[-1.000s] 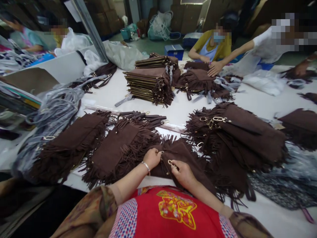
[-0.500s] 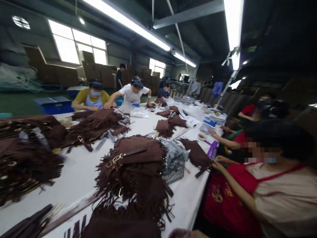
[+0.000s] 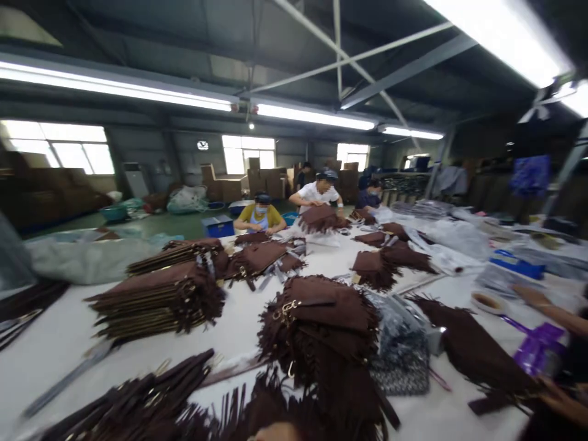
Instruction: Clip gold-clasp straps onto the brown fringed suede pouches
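Note:
Only a sliver of my left hand (image 3: pixel 276 432) shows at the bottom edge, beside the dark fringe of a brown bag. Its fingers are cut off by the frame, so any hold is hidden. My right hand is out of view. Just beyond lies a pile of brown fringed bags (image 3: pixel 316 306) with gold clasps. To its left, dark brown straps (image 3: pixel 151 392) with gold hardware lie in a bundle. Right of the pile sits a patterned grey pouch (image 3: pixel 402 367) under clear plastic.
Stacked brown bags (image 3: pixel 147 300) stand at the left of the white table (image 3: pixel 248 318). A co-worker's hand (image 3: pixel 565 401) touches a brown bag (image 3: pixel 478 343) at right, near a purple packet (image 3: pixel 539 349) and a tape roll (image 3: pixel 489 302). Other people work at the far side.
My view has swung left, so the table's contents sit further right and the nearby co-worker is mostly out of frame. The co-worker in white now has a brown bag on clear plastic.

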Demonstrator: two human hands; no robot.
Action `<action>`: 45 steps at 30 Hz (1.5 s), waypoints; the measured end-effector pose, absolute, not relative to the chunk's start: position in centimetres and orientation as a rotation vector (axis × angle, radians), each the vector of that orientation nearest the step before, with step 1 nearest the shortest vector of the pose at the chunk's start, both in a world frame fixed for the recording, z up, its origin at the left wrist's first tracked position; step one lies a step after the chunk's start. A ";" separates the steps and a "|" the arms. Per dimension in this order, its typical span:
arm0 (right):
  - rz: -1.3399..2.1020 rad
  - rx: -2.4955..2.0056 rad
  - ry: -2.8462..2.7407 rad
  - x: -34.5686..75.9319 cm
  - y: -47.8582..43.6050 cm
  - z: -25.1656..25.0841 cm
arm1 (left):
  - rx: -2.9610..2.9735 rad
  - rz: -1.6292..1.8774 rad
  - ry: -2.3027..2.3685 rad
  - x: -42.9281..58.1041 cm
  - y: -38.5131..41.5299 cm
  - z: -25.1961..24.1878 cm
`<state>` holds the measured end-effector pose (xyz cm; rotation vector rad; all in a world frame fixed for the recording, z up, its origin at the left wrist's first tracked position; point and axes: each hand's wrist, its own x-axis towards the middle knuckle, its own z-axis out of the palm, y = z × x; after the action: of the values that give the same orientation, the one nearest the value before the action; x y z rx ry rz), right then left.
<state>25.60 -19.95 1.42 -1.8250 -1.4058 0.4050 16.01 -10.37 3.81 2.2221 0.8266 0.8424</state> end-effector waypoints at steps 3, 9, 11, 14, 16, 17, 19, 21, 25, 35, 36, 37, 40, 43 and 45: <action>0.327 -1.861 -1.449 22.4 -21.1 1.3 | 2.273 0.758 0.898 10.4 -12.5 2.3; 0.402 -1.835 -1.577 21.3 -21.9 1.0 | 2.575 0.553 0.772 6.2 -14.9 1.7; 0.405 -1.836 -1.615 21.2 -22.2 1.0 | 2.585 0.526 0.785 6.3 -14.9 1.8; 0.321 -1.909 -1.688 20.8 -22.7 1.5 | 2.585 0.525 0.771 6.6 -15.1 1.8; 0.246 -2.015 -1.736 20.5 -23.0 1.9 | 2.580 0.532 0.772 6.7 -15.1 1.6; 0.222 -2.064 -1.754 20.3 -23.0 2.1 | 2.569 0.535 0.783 6.8 -15.1 1.5; 0.230 -2.098 -1.764 20.3 -23.2 2.6 | 2.533 0.531 0.814 6.8 -15.1 1.1; 0.338 -2.019 -1.756 20.7 -23.5 2.7 | 2.488 0.514 0.825 6.9 -15.1 0.8; 0.565 -1.940 -1.580 21.9 -25.2 1.7 | 2.341 0.502 0.914 6.8 -14.4 0.3; 0.624 -2.273 -1.532 20.9 -28.9 -2.4 | 1.823 0.437 1.142 8.2 -11.8 0.8; 0.532 -2.232 -1.531 22.0 -28.5 -1.6 | 1.744 0.440 1.123 8.3 -11.5 1.1; 0.419 -2.189 -1.524 23.3 -28.1 -0.4 | 1.658 0.441 1.107 8.2 -11.1 1.4; -0.031 -2.072 -1.467 28.6 -27.1 5.2 | 1.474 0.446 1.086 7.6 -9.8 1.8; -0.530 -2.008 -1.403 34.9 -26.7 11.7 | 1.430 0.463 1.134 6.5 -8.8 1.5; -0.814 -2.045 -1.344 38.8 -26.3 14.8 | 1.414 0.472 1.174 5.7 -8.5 1.0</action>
<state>38.80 -26.30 14.77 -2.0453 -1.3441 -0.8140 5.70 -8.47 0.98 1.4141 1.1736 0.4722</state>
